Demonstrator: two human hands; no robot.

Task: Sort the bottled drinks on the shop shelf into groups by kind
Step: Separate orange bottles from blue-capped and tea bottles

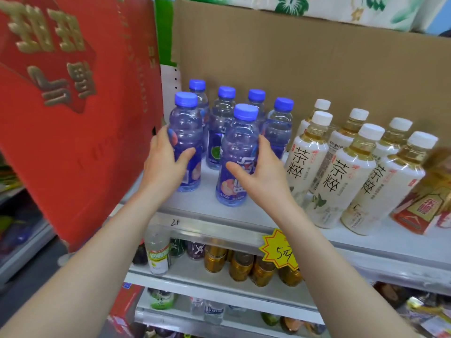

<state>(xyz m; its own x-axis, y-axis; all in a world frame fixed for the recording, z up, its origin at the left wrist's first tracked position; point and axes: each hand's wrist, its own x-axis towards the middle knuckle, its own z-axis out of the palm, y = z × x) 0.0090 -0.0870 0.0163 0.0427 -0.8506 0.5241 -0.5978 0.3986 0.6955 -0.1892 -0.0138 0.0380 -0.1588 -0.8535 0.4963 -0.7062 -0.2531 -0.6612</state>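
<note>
Head view: a shop shelf (pixel 207 198), seen from above and in front, with both forearms reaching in.
Left hand (pixel 166 162): wrapped round the front-left blue-capped bottle (pixel 186 132), fingers curled behind its left side, thumb lying across the label.
Right hand (pixel 261 176): gripping the front-middle blue-capped bottle (pixel 238 152), thumb across the front of the label, fingers round its right side.
Blue-capped bottles (pixel 225 113): six in all, upright, clustered at the left end of the shelf; two at the front edge are the held ones, four stand behind, towards the back.
Their contents: clear liquid in blue-tinted plastic, filled up to the neck.
White-capped tea bottles (pixel 341 172): six caps visible, upright, packed in rows just right of the blue group; white sleeves with dark characters.
Their contents: pale yellow liquid showing at the shoulders above the sleeves.
Red-and-gold box (pixel 429 203): at the right end of the shelf, touching the tea bottles.
Cardboard panel (pixel 292 57): lines the back of the shelf.
Red carton (pixel 73 106): beyond the left end, gold characters on it.
Yellow price tag (pixel 280 250): star-shaped, on the front rail.
Lower shelf (pixel 219 285): gold cans (pixel 244 264) in a row, a clear bottle with a green-and-white label (pixel 158 254) at its left end.
</note>
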